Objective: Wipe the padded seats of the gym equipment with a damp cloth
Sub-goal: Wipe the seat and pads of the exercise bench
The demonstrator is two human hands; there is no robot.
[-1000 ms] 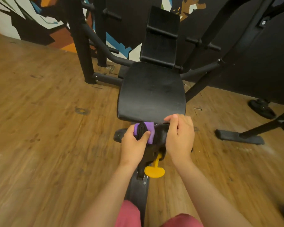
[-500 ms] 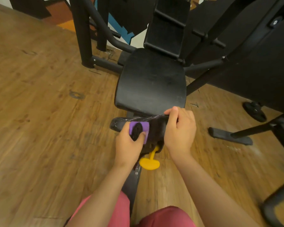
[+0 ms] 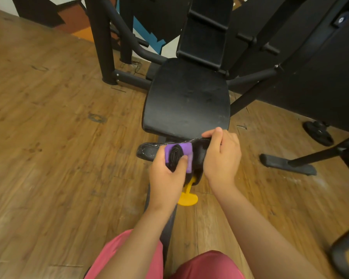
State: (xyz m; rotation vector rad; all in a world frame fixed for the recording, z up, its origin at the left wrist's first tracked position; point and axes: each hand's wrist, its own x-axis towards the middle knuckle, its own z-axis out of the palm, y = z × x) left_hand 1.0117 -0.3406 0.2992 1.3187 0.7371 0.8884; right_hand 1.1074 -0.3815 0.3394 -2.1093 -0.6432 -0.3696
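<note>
Fingers (image 3: 160, 156) of the left hand (image 3: 167, 178) curl round the folded purple and black cloth (image 3: 178, 156) on the small black side-to-side pad (image 3: 149, 151), the right hand (image 3: 222, 156) grips the pad's right end, and the big black padded seat (image 3: 186, 101) lies just beyond.

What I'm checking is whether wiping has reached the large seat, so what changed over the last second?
Little. The left hand nudged the purple-and-black cloth slightly left along the small front pad, then back toward the right hand. Nothing was taken up or let go. The right hand kept gripping the pad's right end; the large seat stayed untouched.
</note>
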